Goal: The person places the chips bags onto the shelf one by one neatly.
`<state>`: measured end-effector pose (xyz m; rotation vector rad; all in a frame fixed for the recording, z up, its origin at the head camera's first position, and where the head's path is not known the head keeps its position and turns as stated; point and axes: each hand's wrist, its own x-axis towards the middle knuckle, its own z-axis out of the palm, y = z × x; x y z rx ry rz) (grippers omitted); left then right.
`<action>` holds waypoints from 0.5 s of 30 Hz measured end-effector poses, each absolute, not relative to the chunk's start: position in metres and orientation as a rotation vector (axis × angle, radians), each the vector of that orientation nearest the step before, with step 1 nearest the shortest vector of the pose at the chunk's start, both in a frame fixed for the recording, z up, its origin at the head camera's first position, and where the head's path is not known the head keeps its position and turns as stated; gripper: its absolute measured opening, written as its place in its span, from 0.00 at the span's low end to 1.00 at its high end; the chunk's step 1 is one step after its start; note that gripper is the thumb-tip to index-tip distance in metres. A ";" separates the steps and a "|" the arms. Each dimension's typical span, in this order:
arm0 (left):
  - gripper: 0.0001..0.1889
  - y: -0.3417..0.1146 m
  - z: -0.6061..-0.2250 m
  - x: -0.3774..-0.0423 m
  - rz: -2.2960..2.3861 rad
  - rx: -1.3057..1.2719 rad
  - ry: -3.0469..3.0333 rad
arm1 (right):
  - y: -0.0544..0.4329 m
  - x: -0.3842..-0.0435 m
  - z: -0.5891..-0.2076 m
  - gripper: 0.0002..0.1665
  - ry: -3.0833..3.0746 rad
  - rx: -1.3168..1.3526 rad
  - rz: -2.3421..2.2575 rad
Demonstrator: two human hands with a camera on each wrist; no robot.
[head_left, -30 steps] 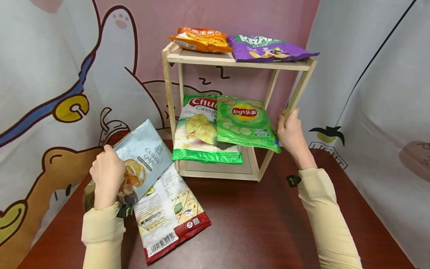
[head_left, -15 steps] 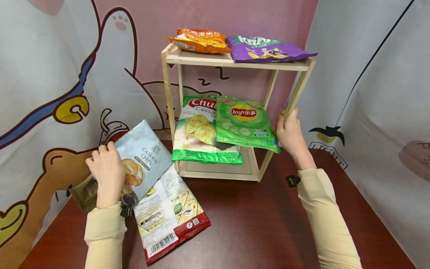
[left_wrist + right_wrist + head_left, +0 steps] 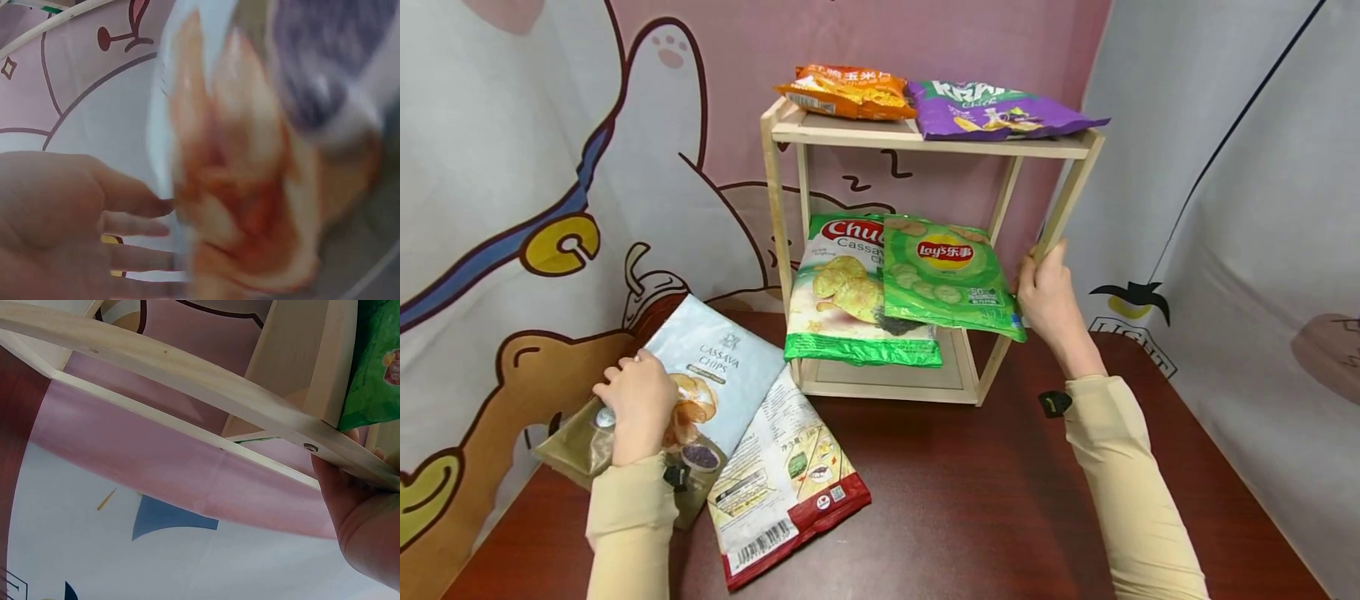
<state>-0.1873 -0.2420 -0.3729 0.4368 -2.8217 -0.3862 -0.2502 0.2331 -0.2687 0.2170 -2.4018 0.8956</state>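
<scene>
My left hand (image 3: 638,400) pinches the left side of a pale blue and gold bag of cassava chips (image 3: 741,387). The bag leans over a white and red chip bag (image 3: 790,500) lying on the table, back side up. In the left wrist view, the thumb and fingertips meet the edge of the cassava chips bag (image 3: 244,187), which is blurred. My right hand (image 3: 1047,292) grips the front right post of a small wooden shelf rack (image 3: 1063,208). The right wrist view shows that hand (image 3: 365,519) at the wooden post (image 3: 206,387), with some fingers hidden behind it.
On the middle shelf, a green Lay's bag (image 3: 943,283) overlaps a green and white cassava chip bag (image 3: 842,292); both jut out the front. An orange snack bag (image 3: 850,93) and a purple one (image 3: 992,112) lie on top. Printed curtains surround the dark red table (image 3: 970,500).
The upper end of the cassava chips bag has tipped down, and more of its gold lower part shows left of and below my left hand. The right hand stays on the post.
</scene>
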 end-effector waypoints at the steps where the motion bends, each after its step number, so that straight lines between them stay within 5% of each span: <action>1: 0.22 -0.242 -0.374 -0.189 -0.408 0.416 -2.874 | 0.233 -0.250 -0.269 0.14 -2.404 0.216 0.895; 9: 0.25 -0.212 -0.379 -0.203 -0.550 -0.025 -3.202 | 0.233 -0.250 -0.268 0.14 -2.416 0.215 0.902; 15: 0.23 -0.184 -0.392 -0.205 -0.436 0.004 -3.197 | 0.232 -0.250 -0.268 0.14 -2.395 0.218 0.897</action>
